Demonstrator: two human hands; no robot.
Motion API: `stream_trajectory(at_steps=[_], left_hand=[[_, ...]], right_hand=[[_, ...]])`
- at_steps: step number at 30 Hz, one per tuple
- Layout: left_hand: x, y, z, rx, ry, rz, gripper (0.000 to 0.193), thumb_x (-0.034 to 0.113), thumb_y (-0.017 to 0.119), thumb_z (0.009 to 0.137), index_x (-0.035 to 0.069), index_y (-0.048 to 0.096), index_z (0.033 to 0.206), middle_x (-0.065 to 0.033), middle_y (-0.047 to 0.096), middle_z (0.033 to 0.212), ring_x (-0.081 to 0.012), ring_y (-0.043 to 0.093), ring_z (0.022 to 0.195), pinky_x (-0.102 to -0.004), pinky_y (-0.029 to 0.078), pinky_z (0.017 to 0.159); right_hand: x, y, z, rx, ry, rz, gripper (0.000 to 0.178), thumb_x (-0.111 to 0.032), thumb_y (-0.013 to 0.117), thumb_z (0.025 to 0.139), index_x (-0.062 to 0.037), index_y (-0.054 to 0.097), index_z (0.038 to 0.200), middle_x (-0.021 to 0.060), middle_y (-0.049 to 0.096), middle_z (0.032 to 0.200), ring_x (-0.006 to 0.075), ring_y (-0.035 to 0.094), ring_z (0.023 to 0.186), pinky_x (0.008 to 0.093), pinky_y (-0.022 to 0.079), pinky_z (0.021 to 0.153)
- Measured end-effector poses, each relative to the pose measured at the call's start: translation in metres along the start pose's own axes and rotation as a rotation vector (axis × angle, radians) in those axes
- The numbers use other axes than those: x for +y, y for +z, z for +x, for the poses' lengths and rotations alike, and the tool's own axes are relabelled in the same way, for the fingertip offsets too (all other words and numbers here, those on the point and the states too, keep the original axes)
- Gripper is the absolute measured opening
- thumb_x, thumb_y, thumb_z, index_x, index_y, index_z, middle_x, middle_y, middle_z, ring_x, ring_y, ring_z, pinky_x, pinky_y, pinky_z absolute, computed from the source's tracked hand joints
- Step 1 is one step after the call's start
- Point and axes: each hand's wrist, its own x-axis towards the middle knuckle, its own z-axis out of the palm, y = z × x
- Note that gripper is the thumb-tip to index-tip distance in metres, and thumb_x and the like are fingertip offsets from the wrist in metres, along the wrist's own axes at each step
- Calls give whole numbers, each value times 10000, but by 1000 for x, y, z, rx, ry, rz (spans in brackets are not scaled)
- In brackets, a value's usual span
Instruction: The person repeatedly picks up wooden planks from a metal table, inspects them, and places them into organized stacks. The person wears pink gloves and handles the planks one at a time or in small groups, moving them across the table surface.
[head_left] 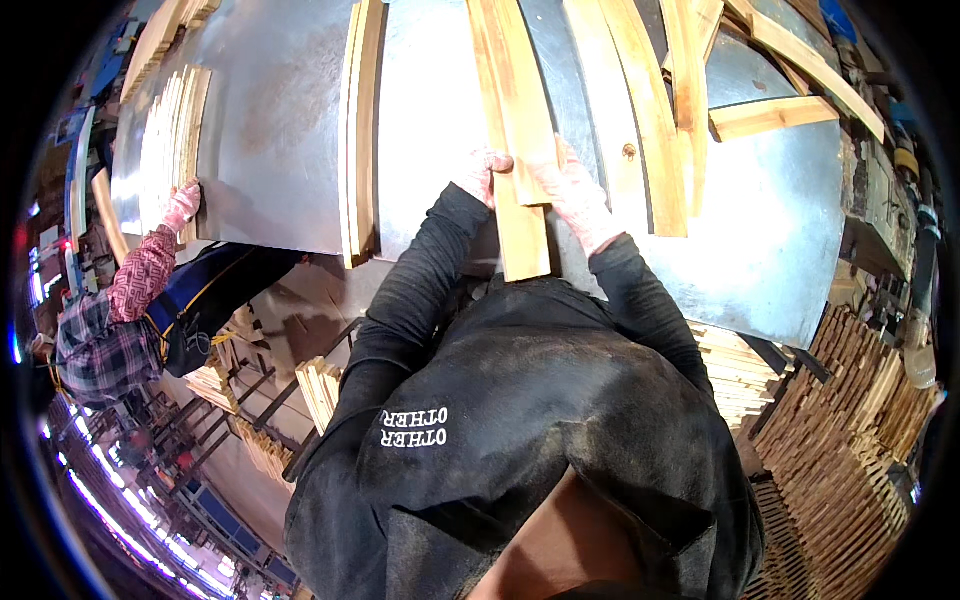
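Observation:
Two long pale wooden boards lie one over the other, their far ends running out at the top. The lower board (525,245) reaches nearer to my body, past the end of the upper board (522,100). Closed round the left edge of the boards is my left hand (480,178), with the thumb on top. My right hand (578,200) grips the right edge by the upper board's near end, its fingers partly hidden. Both hands look gloved in pinkish white. Beneath them is a shiny metal table (280,130).
A narrow stack of strips (362,140) lies left of my hands; loose boards (645,120) lie crossed to the right. At far left a co-worker's hand (182,204) touches a slat stack (172,130). Piled wood (835,430) stands below the table's right side.

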Motion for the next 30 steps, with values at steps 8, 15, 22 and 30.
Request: stream_trajectory(at_steps=[8, 15, 22, 30], left_hand=[[15, 27, -25, -25, -48, -55, 326, 29, 588, 833, -85, 563, 1138, -237, 653, 973, -380, 671, 812, -462, 582, 760], [-17, 23, 8, 198, 168, 402, 430, 204, 783, 807, 14, 614, 1154, -100, 665, 1045, -224, 630, 952, -367, 537, 791], [-18, 52, 16, 299, 125, 382, 505, 336, 728, 827, -15, 602, 1168, -125, 661, 1005, -270, 608, 961, -385, 473, 886], [85, -25, -26, 426, 356, 1046, 536, 371, 664, 887, -94, 579, 1141, -184, 663, 1045, -248, 616, 956, -382, 479, 873]], right_hand=[[18, -43, 0, 93, -36, -372, 589, -298, 739, 828, 42, 515, 1254, 153, 662, 1097, 252, 640, 1000, 348, 501, 863], [-11, -13, -56, -211, -152, -902, 744, -466, 629, 874, -63, 372, 1445, 218, 487, 1369, 337, 453, 1302, 363, 367, 1079], [7, -11, -37, -40, 136, -470, 1127, -486, 769, 735, -11, 116, 1520, 286, 398, 1435, 392, 387, 1352, 384, 349, 1091], [3, -44, -15, -225, 314, -287, 769, -376, 724, 819, 52, 420, 1381, 252, 553, 1306, 342, 517, 1246, 373, 400, 1047]])
